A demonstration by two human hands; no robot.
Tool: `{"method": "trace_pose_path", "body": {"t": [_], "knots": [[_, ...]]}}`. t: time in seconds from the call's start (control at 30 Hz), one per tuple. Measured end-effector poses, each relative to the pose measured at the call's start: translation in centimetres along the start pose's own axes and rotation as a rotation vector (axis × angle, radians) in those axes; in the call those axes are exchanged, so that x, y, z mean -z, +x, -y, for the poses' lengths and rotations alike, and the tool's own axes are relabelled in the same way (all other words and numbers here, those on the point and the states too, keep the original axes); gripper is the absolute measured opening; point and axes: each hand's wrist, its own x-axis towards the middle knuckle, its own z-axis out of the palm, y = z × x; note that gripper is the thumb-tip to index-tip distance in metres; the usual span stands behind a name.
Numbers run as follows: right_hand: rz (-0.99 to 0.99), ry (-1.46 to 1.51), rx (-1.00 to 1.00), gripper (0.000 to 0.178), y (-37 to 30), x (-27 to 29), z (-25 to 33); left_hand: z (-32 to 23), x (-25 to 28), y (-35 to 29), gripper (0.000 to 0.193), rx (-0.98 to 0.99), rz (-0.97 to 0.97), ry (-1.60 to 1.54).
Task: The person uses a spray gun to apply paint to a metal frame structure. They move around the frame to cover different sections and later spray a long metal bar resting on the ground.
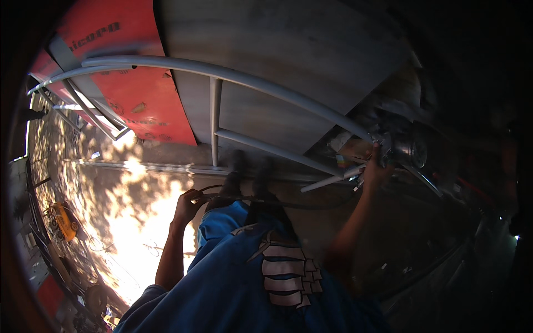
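My left hand (pixel 187 206) is closed around a dark hose (pixel 283 204), which sags across in front of my legs toward the right. At the right, my right hand (pixel 376 171) grips a spray gun with a shiny metal cup (pixel 410 151); shadow hides much of its body. The gun is close to the right end of a grey tubular metal frame (pixel 266 89). That frame has a long curved upper tube, an upright and a lower rail, and it spans the view in front of me.
Red printed sheets (pixel 133 83) and a large grey sheet (pixel 272 39) lie beyond the frame. A straight metal bar (pixel 150 166) runs along the ground. An orange-yellow wheeled machine (pixel 62 222) stands at far left. Sunlight dapples the left ground; the right side is dark.
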Motion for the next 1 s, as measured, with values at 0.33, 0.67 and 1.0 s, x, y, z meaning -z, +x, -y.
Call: {"method": "trace_pose_path", "body": {"t": [0.33, 0.67, 1.0], "knots": [[-0.023, -0.133, -0.098, 0.04, -4.4, -3.2, 3.2, 2.7, 2.9, 2.2, 0.021, 0.005, 0.035, -0.041], [0.487, 0.012, 0.123, 0.03, -11.5, -18.1, 11.3, 8.2, 7.6, -2.7, 0.017, 0.192, -0.105, -0.053], [0.468, -0.064, 0.078, 0.028, -10.5, -19.6, 10.3, 9.3, 6.5, -2.8, 0.021, 0.129, -0.134, -0.066]]}}
